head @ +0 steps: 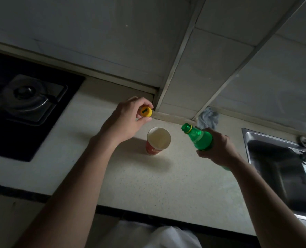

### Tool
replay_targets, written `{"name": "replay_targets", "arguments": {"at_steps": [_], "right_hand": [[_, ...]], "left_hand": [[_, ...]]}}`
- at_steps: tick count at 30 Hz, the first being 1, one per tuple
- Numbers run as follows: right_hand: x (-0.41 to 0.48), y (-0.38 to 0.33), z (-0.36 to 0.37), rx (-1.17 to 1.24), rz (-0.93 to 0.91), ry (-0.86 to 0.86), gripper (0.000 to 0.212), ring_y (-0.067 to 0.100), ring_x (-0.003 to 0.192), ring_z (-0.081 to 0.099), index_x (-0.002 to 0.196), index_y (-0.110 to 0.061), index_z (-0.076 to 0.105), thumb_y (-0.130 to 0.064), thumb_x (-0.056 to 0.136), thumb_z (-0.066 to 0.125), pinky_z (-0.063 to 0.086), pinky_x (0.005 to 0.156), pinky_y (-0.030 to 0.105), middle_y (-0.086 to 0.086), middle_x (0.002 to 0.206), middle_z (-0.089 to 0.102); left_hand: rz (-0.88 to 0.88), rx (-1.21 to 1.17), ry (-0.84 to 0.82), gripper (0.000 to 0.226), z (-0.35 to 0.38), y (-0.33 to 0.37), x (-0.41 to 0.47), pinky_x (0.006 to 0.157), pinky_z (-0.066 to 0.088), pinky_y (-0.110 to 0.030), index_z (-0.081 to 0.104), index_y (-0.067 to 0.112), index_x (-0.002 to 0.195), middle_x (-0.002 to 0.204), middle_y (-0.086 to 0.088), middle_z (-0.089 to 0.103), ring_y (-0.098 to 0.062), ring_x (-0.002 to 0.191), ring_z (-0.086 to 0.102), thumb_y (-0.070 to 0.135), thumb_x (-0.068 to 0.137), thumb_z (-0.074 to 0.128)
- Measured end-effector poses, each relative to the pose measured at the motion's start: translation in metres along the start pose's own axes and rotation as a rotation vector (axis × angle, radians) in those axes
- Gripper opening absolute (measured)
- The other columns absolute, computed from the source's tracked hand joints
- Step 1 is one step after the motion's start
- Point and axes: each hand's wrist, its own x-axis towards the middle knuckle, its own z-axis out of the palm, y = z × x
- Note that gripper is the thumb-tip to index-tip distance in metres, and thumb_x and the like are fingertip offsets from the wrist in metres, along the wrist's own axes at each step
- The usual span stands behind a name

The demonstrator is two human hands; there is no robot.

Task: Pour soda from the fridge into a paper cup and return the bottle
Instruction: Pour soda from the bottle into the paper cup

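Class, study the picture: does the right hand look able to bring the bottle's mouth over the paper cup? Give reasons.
Probably yes. The right hand grips the green bottle just beside the paper cup, nothing between them; the left hand pinches the yellow cap beyond the cup, clear of the path.

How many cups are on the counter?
1. The paper cup stands on the counter, between the left hand pinching the yellow cap and the right hand holding the green bottle. Others could be outside the view.
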Motion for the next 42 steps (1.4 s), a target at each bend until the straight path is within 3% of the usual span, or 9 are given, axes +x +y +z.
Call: {"name": "replay_targets", "arguments": {"at_steps": [8, 14, 20, 26, 34, 38, 42], "right_hand": [[-0.001, -0.002, -0.004, -0.025, 0.035, -0.019, 0.073, 0.012, 0.075, 0.059, 0.133, -0.021, 0.051, -0.022, 0.069, 0.085, 0.037, 0.053, 0.013, 0.001, 0.097, 0.065], [0.001, -0.011, -0.009, -0.020, 0.029, -0.029, 0.069, 0.010, 0.075, 0.056, 0.131, -0.021, 0.053, -0.019, 0.070, 0.084, 0.035, 0.054, 0.011, 0.000, 0.096, 0.063], [0.002, -0.010, -0.011, -0.009, 0.026, -0.010, 0.067, 0.003, 0.069, 0.053, 0.128, -0.021, 0.054, -0.020, 0.069, 0.085, 0.034, 0.053, 0.011, -0.001, 0.094, 0.063], [0.004, -0.007, -0.010, 0.001, 0.015, 0.032, 0.068, 0.015, 0.077, 0.061, 0.127, -0.022, 0.055, -0.022, 0.067, 0.086, 0.036, 0.054, 0.012, 0.005, 0.100, 0.069], [0.005, -0.006, -0.012, -0.022, 0.018, 0.021, 0.071, 0.014, 0.078, 0.059, 0.130, -0.022, 0.054, -0.020, 0.067, 0.086, 0.035, 0.054, 0.012, 0.008, 0.104, 0.069], [0.005, -0.005, -0.013, -0.040, 0.008, 0.009, 0.072, 0.013, 0.079, 0.058, 0.131, -0.022, 0.053, -0.019, 0.068, 0.086, 0.034, 0.056, 0.010, 0.008, 0.107, 0.069], [0.004, -0.005, -0.014, -0.038, -0.003, 0.007, 0.072, 0.015, 0.082, 0.059, 0.131, -0.022, 0.052, -0.019, 0.067, 0.086, 0.040, 0.061, 0.017, 0.009, 0.108, 0.069]], "left_hand": [[0.002, -0.004, -0.009, 0.033, 0.000, -0.002, -0.003, 0.077, 0.054, -0.021, 0.059, 0.024, 0.118, 0.117, 0.003, 0.059, -0.008, 0.091, 0.063, 0.028, 0.087, 0.071], [0.006, 0.001, -0.011, 0.033, 0.000, -0.001, -0.003, 0.074, 0.051, -0.016, 0.059, 0.024, 0.117, 0.116, 0.004, 0.059, -0.007, 0.090, 0.063, 0.028, 0.087, 0.071], [-0.005, 0.001, -0.003, 0.033, -0.002, -0.002, -0.005, 0.076, 0.054, -0.021, 0.058, 0.025, 0.118, 0.117, 0.004, 0.058, -0.008, 0.092, 0.062, 0.028, 0.087, 0.071], [-0.004, -0.002, 0.001, 0.032, -0.002, -0.001, -0.005, 0.072, 0.049, -0.014, 0.060, 0.024, 0.117, 0.115, 0.004, 0.059, -0.007, 0.090, 0.062, 0.028, 0.087, 0.071], [-0.002, -0.003, 0.004, 0.033, 0.000, 0.000, -0.003, 0.076, 0.055, -0.021, 0.059, 0.025, 0.117, 0.116, 0.004, 0.060, -0.007, 0.091, 0.062, 0.029, 0.086, 0.072], [-0.008, 0.001, 0.001, 0.033, 0.000, 0.000, -0.003, 0.076, 0.053, -0.020, 0.059, 0.025, 0.117, 0.117, 0.005, 0.059, -0.006, 0.091, 0.062, 0.029, 0.087, 0.071], [-0.010, 0.005, -0.003, 0.033, 0.000, 0.001, -0.004, 0.074, 0.050, -0.016, 0.058, 0.025, 0.118, 0.117, 0.005, 0.059, -0.008, 0.093, 0.062, 0.030, 0.087, 0.071]]}}
